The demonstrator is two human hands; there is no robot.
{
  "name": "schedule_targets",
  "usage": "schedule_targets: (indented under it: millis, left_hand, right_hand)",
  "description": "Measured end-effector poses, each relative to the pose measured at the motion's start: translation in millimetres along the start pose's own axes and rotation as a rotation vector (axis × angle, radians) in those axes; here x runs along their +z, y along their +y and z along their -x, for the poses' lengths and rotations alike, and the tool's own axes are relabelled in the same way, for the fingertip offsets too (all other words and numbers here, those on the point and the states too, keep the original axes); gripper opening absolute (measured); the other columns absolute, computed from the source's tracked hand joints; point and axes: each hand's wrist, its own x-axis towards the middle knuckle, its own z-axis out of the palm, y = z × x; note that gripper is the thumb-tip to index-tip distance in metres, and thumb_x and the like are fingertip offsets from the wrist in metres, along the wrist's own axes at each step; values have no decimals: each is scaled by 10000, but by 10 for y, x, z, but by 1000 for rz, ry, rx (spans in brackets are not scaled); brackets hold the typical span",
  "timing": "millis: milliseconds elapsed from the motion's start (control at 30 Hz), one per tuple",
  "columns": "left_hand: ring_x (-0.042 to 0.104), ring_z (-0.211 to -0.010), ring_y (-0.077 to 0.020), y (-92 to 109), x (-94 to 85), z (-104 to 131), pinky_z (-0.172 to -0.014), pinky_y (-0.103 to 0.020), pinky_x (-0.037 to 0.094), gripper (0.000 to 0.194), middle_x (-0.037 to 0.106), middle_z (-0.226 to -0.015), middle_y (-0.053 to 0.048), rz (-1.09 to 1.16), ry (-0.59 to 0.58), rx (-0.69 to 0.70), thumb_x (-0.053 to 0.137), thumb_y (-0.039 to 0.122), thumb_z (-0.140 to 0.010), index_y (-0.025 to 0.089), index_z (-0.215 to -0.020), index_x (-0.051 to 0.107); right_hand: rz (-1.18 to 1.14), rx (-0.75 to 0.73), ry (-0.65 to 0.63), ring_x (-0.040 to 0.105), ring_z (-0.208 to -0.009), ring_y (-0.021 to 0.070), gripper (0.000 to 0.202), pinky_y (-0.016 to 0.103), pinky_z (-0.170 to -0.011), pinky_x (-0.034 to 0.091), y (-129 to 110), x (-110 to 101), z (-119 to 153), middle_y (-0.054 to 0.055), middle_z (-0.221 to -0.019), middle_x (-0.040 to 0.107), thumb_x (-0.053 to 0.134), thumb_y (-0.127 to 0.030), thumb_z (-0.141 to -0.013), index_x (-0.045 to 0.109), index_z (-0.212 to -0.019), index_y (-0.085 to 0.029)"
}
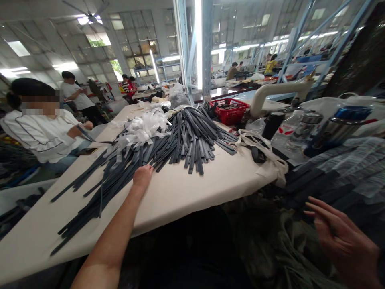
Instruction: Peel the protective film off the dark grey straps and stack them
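A large heap of flat dark grey straps fans out across the pale table. My left hand is closed at the near edge of this heap, its fingers around the end of a strap; the fingertips are partly hidden. Off the table's right side, my right hand is held with fingers stretched out and nothing in them. Beside it lies a second batch of dark straps, partly under clear plastic. Crumpled white translucent strips rest on top of the heap on the table.
A co-worker at the left holds a dark strap, near a phone on the table. A red basket stands behind the heap. At the right are a blue-topped flask, bottles and a white cloth bag.
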Motion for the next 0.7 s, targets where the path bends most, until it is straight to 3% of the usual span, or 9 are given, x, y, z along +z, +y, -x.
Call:
schedule_targets:
  millis: [100, 200, 300, 367, 467, 567, 633, 700]
  left_hand:
    - [672, -945, -331, 69, -160, 67, -782, -380, 461, 296, 720, -993, -219, -6, -32, 56, 435, 221, -923, 105, -966, 704]
    - [671, -932, -290, 323, -374, 357, -792, -355, 459, 250, 727, -987, -164, 33, -77, 201, 474, 258, -915, 155, -940, 700]
    - [670, -845, -234, 701, -613, 844, -779, -319, 461, 157, 732, -885, -80, 101, -170, 484, 554, 278, -868, 215, -829, 692]
    - [662, -758, -234, 925, -773, 1169, -722, -338, 465, 136, 728, -827, -84, 152, -252, 801, 553, 218, -837, 208, -802, 684]
    - [657, -714, -220, 1089, -981, 1475, -686, -329, 475, 110, 745, -784, -48, 272, -331, 1044, 597, 244, -804, 260, -742, 687]
    - [646, -653, -156, 1050, -1103, 1478, -678, -261, 482, 170, 757, -744, 15, 543, -401, 1054, 626, 203, -762, 344, -739, 719]
    - [647, -642, -113, 972, -1110, 1316, -680, -212, 485, 190, 760, -730, 46, 738, -506, 1014, 663, 218, -752, 394, -784, 728]
    - [649, -626, -110, 881, -1044, 1025, -663, -207, 499, 71, 753, -684, 46, 882, -570, 878, 747, 325, -711, 379, -757, 741]
  right_hand:
    - [-133, -42, -47, 720, -798, 166, 195, 299, -753, 562, -182, 169, -51, 101, -1160, 710, 508, -253, -966, 671, -1073, -245]
    - [-245, -100, -139, 715, -947, 196, 238, 314, -823, 565, -447, 358, -110, 89, -1224, 684, 498, -262, -974, 650, -1156, -244]
    - [-362, -243, -286, 610, -1213, 229, 364, 359, -982, 531, -895, 552, -172, 110, -1425, 547, 458, -214, -975, 556, -1326, -223]
    - [-418, -397, -410, 467, -1368, 243, 466, 419, -1106, 442, -1247, 665, -193, 107, -1534, 426, 452, -129, -944, 501, -1398, -225]
    - [-480, -640, -664, 351, -1445, 240, 597, 498, -1195, 295, -1677, 762, -198, 63, -1544, 427, 483, -50, -875, 475, -1429, -271]
    - [-578, -695, -878, 443, -1387, 215, 448, 516, -1218, 210, -1841, 751, -162, 37, -1353, 631, 503, -78, -903, 575, -1295, -283]
    - [-661, -609, -935, 595, -1230, 183, 254, 484, -1219, 220, -1775, 708, -71, 19, -1128, 729, 490, -129, -957, 639, -1113, -263]
    - [-755, -486, -963, 703, -967, 146, 184, 417, -1184, 318, -1583, 650, 106, -7, -922, 740, 471, -187, -987, 645, -990, -249]
